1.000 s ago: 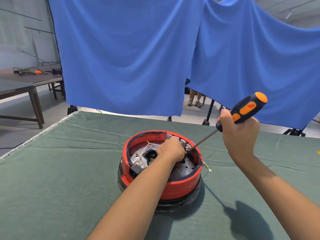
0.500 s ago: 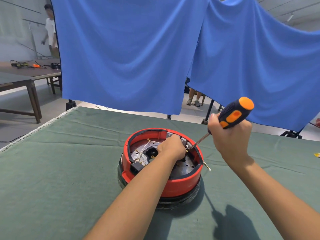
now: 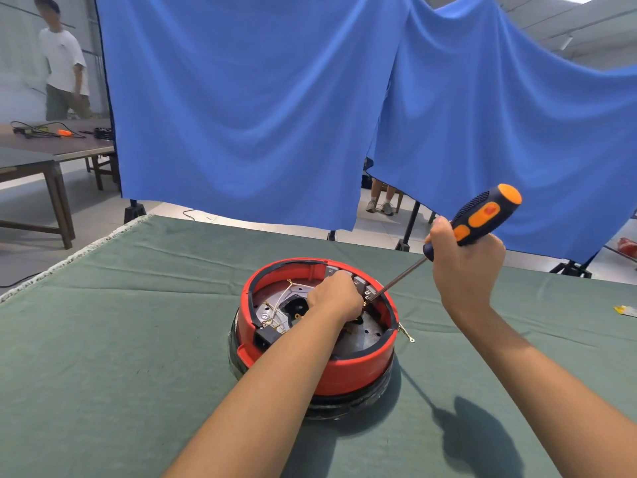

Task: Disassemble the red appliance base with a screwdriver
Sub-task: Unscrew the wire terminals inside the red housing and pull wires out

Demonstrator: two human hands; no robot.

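Red appliance base (image 3: 348, 372) under left hand (image 3: 332, 298), fingers hidden inside, grip unclear; right hand (image 3: 465, 270) fingers clenched round screwdriver (image 3: 477, 220).

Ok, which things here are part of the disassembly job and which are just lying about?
In use:
red appliance base
screwdriver, gripped by the right hand
left hand, inside the base

Lying about:
small yellow scrap on the green cloth
cables and an orange item on the far table

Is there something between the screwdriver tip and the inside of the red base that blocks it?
Nothing visible blocks it. The screwdriver, gripped by the right hand, slants down over the rim of the red base. Its tip ends beside the left hand, which hides the exact contact point.
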